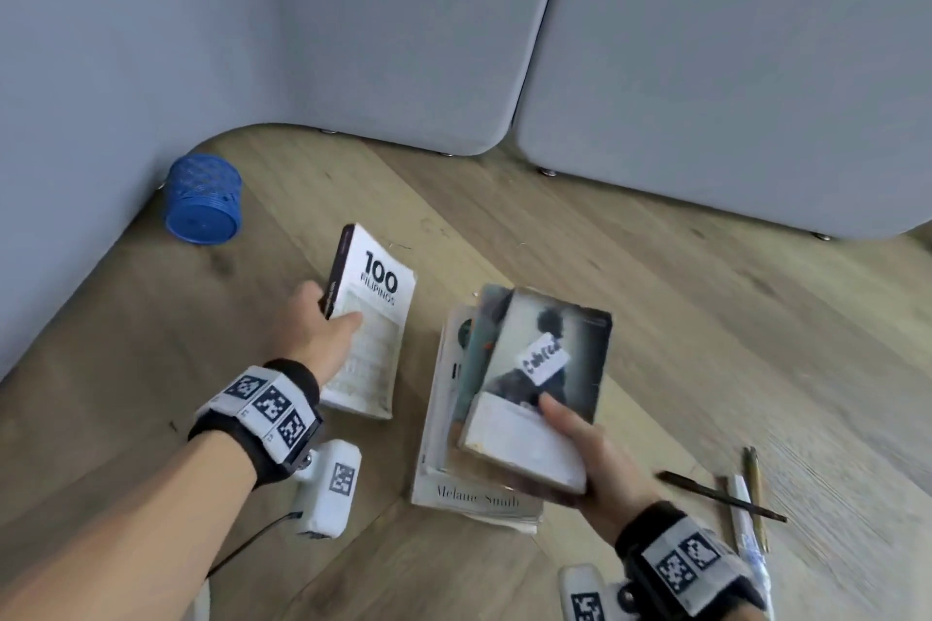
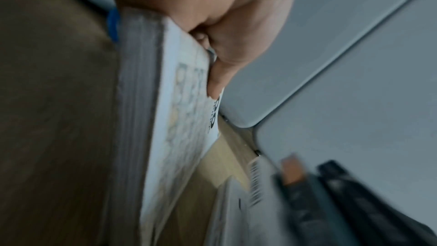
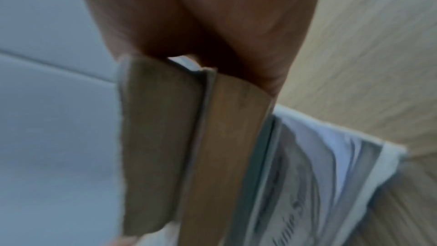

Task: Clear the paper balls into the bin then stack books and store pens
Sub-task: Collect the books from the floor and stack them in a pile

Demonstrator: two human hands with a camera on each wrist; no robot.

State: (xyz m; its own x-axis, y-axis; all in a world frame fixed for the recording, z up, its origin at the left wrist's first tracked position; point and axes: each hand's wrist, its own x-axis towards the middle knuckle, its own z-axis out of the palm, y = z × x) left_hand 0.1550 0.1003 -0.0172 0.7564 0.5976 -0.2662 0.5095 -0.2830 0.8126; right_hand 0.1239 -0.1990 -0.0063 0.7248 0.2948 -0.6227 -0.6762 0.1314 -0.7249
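Left hand (image 1: 315, 333) clamps the white book (image 1: 370, 318); right hand (image 1: 590, 449) clamps two paperbacks (image 1: 544, 378) above the stack (image 1: 474, 494). Pens (image 1: 741, 504) at four o'clock, blue holder (image 1: 204, 199) at ten. Risk: skewed paperbacks may slide off.

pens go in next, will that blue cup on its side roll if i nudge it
Probably: the blue cup is round and lies on its side on the smooth wooden floor. Its mesh wall looks light, so it should move easily. The grey panel beside it may stop it.
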